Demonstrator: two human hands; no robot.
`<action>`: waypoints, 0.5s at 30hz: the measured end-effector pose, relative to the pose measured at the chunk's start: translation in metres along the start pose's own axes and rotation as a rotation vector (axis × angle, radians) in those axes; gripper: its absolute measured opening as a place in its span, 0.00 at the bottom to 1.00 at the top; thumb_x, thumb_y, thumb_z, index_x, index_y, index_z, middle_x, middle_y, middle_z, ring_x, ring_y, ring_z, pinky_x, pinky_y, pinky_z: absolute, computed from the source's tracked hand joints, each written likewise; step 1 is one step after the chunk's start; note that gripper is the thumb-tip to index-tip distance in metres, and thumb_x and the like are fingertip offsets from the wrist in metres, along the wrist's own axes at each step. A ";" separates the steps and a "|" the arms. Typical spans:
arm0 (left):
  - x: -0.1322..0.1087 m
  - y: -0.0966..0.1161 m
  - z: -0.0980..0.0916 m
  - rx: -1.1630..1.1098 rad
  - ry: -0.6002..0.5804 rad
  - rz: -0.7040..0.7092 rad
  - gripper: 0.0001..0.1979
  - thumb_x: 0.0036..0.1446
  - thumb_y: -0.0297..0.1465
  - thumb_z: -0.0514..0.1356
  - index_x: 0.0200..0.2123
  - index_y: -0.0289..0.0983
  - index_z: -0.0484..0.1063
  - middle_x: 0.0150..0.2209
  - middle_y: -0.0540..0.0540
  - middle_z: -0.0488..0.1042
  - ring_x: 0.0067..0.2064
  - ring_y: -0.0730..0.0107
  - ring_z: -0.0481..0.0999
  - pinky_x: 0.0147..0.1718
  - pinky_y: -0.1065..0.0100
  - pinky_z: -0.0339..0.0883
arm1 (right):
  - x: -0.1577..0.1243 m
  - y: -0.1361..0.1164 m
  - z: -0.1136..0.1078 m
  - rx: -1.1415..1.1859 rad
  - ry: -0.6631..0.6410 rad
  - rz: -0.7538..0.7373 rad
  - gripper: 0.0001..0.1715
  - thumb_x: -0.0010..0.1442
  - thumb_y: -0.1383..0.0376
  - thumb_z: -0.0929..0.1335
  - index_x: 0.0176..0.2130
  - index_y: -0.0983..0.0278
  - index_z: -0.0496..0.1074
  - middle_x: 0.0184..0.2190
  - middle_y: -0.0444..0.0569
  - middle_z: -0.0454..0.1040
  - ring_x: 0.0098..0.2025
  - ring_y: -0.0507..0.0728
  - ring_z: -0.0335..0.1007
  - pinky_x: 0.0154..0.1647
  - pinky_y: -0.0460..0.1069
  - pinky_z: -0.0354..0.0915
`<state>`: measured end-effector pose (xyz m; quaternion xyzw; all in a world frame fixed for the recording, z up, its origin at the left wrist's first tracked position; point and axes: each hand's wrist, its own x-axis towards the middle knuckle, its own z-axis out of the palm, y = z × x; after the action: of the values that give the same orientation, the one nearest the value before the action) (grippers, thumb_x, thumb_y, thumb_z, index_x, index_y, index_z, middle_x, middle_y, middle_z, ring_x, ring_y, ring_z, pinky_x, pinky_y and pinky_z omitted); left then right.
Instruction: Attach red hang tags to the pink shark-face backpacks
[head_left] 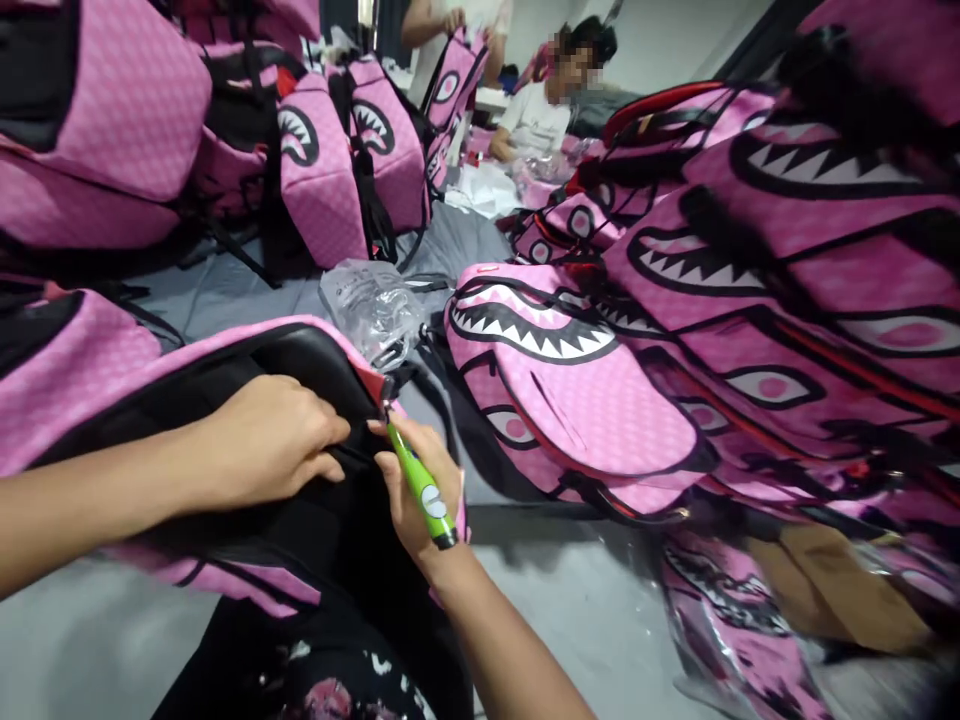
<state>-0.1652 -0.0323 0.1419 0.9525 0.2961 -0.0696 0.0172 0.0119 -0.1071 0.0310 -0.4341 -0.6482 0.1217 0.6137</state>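
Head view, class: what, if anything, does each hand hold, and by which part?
The right hand holds a green tool, apparently near its tip. The left hand touches a bag's black panel; whether it grips that cannot be told.

Looking from the wearer's head, forward and down. Set close above the left hand (274, 435) and right hand (416, 480), well back from the person in white (536, 125). Aimed between upright bags (322, 175) at left and stacked bags (720, 265) at right, reaching from dark clothing (352, 655) at the bottom edge to the far wall (679, 40).
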 end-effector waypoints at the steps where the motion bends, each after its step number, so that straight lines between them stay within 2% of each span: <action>1: -0.008 0.009 -0.009 -0.027 0.015 -0.037 0.10 0.57 0.38 0.62 0.28 0.39 0.74 0.29 0.48 0.78 0.31 0.65 0.76 0.30 0.67 0.57 | 0.008 -0.007 0.000 -0.008 0.005 -0.083 0.21 0.64 0.66 0.67 0.57 0.58 0.67 0.41 0.48 0.80 0.43 0.56 0.76 0.47 0.53 0.72; 4: -0.022 0.028 -0.022 -0.136 0.079 -0.190 0.12 0.58 0.42 0.61 0.29 0.40 0.75 0.28 0.50 0.77 0.29 0.68 0.74 0.27 0.69 0.53 | 0.029 -0.021 -0.008 -0.013 -0.040 -0.328 0.23 0.63 0.68 0.69 0.56 0.59 0.68 0.38 0.47 0.80 0.38 0.55 0.77 0.42 0.51 0.72; 6: -0.022 0.030 -0.013 -0.245 0.094 -0.262 0.13 0.58 0.44 0.61 0.31 0.40 0.76 0.28 0.51 0.77 0.30 0.69 0.74 0.27 0.70 0.54 | 0.032 -0.018 -0.015 -0.026 -0.129 -0.409 0.23 0.62 0.69 0.69 0.56 0.60 0.68 0.38 0.48 0.80 0.37 0.55 0.77 0.41 0.50 0.72; 8: -0.018 0.027 0.007 -0.388 0.052 -0.213 0.12 0.61 0.42 0.59 0.35 0.40 0.77 0.31 0.51 0.79 0.32 0.70 0.76 0.29 0.72 0.58 | 0.025 -0.005 -0.019 -0.065 -0.179 -0.372 0.21 0.61 0.70 0.69 0.55 0.61 0.69 0.36 0.48 0.79 0.36 0.55 0.76 0.40 0.50 0.72; 10: -0.012 0.021 0.028 -0.440 0.058 -0.082 0.11 0.64 0.35 0.55 0.40 0.39 0.77 0.36 0.50 0.80 0.37 0.71 0.77 0.35 0.71 0.64 | 0.010 0.011 -0.022 -0.106 -0.191 -0.285 0.20 0.62 0.71 0.69 0.53 0.61 0.70 0.34 0.48 0.78 0.35 0.55 0.75 0.39 0.50 0.71; 12: -0.005 0.017 0.041 -0.326 0.197 -0.001 0.12 0.65 0.29 0.52 0.43 0.38 0.75 0.42 0.46 0.79 0.45 0.67 0.76 0.45 0.67 0.65 | -0.003 0.025 -0.023 -0.120 -0.181 -0.242 0.21 0.61 0.72 0.68 0.54 0.61 0.69 0.36 0.49 0.78 0.37 0.56 0.75 0.39 0.52 0.71; 14: 0.004 0.014 0.047 -0.157 0.373 -0.030 0.13 0.63 0.30 0.54 0.48 0.36 0.73 0.48 0.40 0.76 0.52 0.59 0.71 0.51 0.59 0.63 | -0.011 0.033 -0.024 -0.130 -0.179 -0.255 0.23 0.60 0.73 0.68 0.55 0.61 0.68 0.39 0.51 0.78 0.39 0.57 0.75 0.42 0.53 0.71; 15: 0.010 0.012 0.048 -0.105 0.420 -0.057 0.17 0.62 0.32 0.58 0.53 0.36 0.70 0.53 0.37 0.72 0.57 0.55 0.68 0.53 0.56 0.62 | -0.013 0.034 -0.024 -0.142 -0.182 -0.270 0.24 0.60 0.73 0.69 0.55 0.61 0.68 0.40 0.51 0.78 0.40 0.57 0.75 0.42 0.54 0.71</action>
<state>-0.1566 -0.0402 0.0928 0.9350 0.3233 0.1455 0.0027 0.0455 -0.1050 0.0035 -0.3726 -0.7604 0.0308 0.5311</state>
